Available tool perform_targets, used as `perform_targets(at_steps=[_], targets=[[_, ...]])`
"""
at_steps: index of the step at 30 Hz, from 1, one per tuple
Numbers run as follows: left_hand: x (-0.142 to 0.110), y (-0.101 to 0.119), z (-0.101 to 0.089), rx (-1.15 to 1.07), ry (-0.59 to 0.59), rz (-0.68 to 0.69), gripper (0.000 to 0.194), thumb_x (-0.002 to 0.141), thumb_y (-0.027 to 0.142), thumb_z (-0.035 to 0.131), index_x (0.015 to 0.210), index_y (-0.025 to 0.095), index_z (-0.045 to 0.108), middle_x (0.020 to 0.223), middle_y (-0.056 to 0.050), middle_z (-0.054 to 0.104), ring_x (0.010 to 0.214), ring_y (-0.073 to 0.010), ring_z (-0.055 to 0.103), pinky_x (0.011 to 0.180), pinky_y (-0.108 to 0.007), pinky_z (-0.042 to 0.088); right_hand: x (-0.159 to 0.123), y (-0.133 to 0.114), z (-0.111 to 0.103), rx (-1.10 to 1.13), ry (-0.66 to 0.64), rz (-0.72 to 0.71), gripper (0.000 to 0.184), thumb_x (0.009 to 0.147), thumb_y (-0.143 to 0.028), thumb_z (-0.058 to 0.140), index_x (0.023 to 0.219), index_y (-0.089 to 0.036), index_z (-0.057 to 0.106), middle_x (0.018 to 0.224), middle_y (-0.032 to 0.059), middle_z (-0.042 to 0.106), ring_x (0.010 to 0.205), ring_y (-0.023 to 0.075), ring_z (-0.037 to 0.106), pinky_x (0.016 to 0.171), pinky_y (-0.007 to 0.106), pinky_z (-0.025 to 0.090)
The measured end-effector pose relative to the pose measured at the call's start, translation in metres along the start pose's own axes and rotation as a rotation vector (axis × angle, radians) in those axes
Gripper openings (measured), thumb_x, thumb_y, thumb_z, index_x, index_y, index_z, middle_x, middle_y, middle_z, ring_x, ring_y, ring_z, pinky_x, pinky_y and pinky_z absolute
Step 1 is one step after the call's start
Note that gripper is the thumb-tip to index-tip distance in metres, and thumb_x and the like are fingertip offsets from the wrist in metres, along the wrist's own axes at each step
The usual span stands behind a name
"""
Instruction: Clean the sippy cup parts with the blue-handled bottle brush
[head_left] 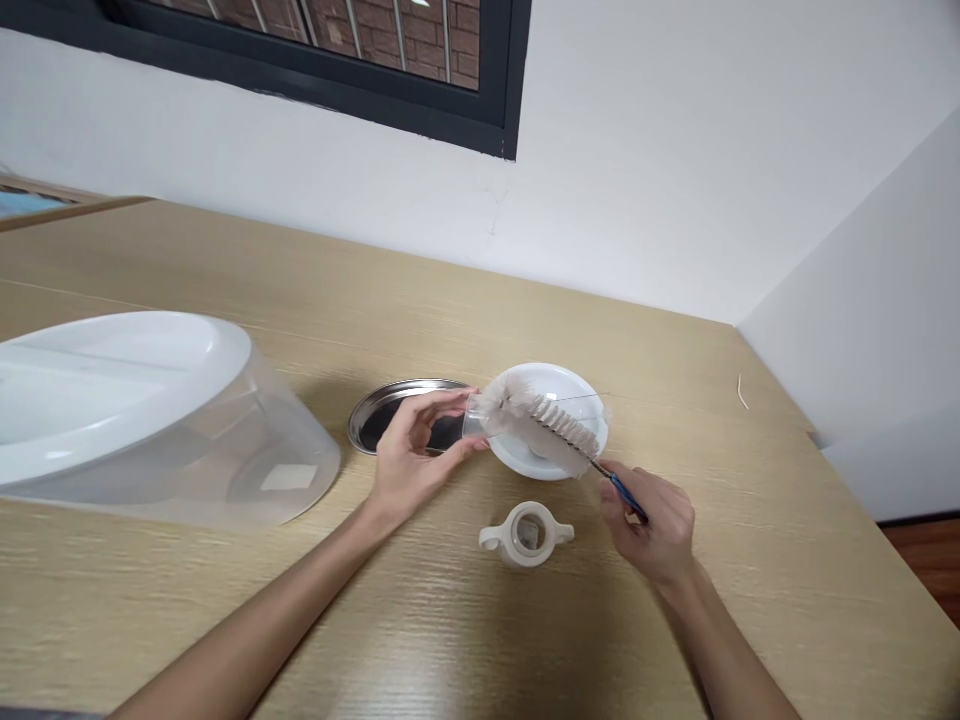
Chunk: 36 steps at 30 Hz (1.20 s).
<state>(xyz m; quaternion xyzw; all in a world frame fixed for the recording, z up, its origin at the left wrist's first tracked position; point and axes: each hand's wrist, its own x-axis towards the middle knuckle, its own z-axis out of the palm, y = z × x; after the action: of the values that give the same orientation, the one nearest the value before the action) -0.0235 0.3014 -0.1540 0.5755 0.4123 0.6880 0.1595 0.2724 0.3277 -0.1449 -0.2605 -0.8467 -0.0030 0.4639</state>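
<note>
Well to the left hand's left, a large clear container (225, 470) with a white top sits on the desk (420, 630). Just beyond the left hand (409, 455), partly hidden by it, lies a round metal tray (375, 422). This hand pinches a clear vessel (475, 418) between thumb and fingers. Between the hands, nearer the person, stands a two-handled white ring (512, 540); farther off lies a white dish (555, 377). The right hand (656, 525) grips the handle of a brush (559, 428), its bristles at the vessel.
</note>
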Motion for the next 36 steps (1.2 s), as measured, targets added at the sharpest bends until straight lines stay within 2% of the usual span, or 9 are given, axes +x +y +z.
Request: perform_targets(at_steps=[5, 11, 22, 36], targets=[[0.0, 0.0002, -0.0002, -0.018, -0.013, 0.0, 0.052, 0.074, 0.015, 0.087, 0.12, 0.022, 0.064, 0.122, -0.01, 0.073, 0.111, -0.021, 0.071, 0.096, -0.035, 0.06, 0.0005, -0.0004, 0.0013, 0.021, -0.013, -0.034, 0.027, 0.091, -0.006, 0.063, 0.117, -0.013, 0.064, 0.077, 0.002, 0.066, 0.057, 0.0086, 0.052, 0.056, 0.024, 0.044], [-0.0002, 0.001, 0.0001, -0.009, -0.011, -0.009, 0.056, 0.072, 0.016, 0.089, 0.121, 0.022, 0.063, 0.123, -0.011, 0.072, 0.111, -0.0229, 0.071, 0.096, -0.039, 0.061, 0.0002, 0.0005, 0.0004, -0.023, 0.023, 0.014, 0.026, 0.09, -0.005, 0.064, 0.116, -0.012, 0.066, 0.063, -0.0044, 0.052, 0.052, 0.0065, 0.044, 0.053, 0.022, 0.039], [-0.0005, -0.0009, -0.0008, -0.008, -0.014, 0.01, 0.057, 0.072, 0.013, 0.089, 0.122, 0.023, 0.062, 0.124, -0.01, 0.072, 0.111, -0.0203, 0.071, 0.096, -0.036, 0.06, -0.0007, 0.0015, 0.0016, 0.003, 0.006, -0.028, 0.028, 0.09, -0.005, 0.064, 0.117, -0.01, 0.065, 0.071, 0.001, 0.063, 0.057, 0.0084, 0.053, 0.059, 0.023, 0.045], [-0.0009, 0.0004, -0.0001, 0.085, 0.009, -0.056, 0.052, 0.071, 0.03, 0.09, 0.115, 0.021, 0.064, 0.118, -0.011, 0.074, 0.106, -0.0234, 0.072, 0.093, -0.041, 0.062, 0.0019, -0.0012, -0.0012, -0.022, -0.005, -0.02, 0.025, 0.093, -0.009, 0.062, 0.117, -0.013, 0.064, 0.069, -0.0001, 0.062, 0.054, 0.0086, 0.051, 0.055, 0.023, 0.043]])
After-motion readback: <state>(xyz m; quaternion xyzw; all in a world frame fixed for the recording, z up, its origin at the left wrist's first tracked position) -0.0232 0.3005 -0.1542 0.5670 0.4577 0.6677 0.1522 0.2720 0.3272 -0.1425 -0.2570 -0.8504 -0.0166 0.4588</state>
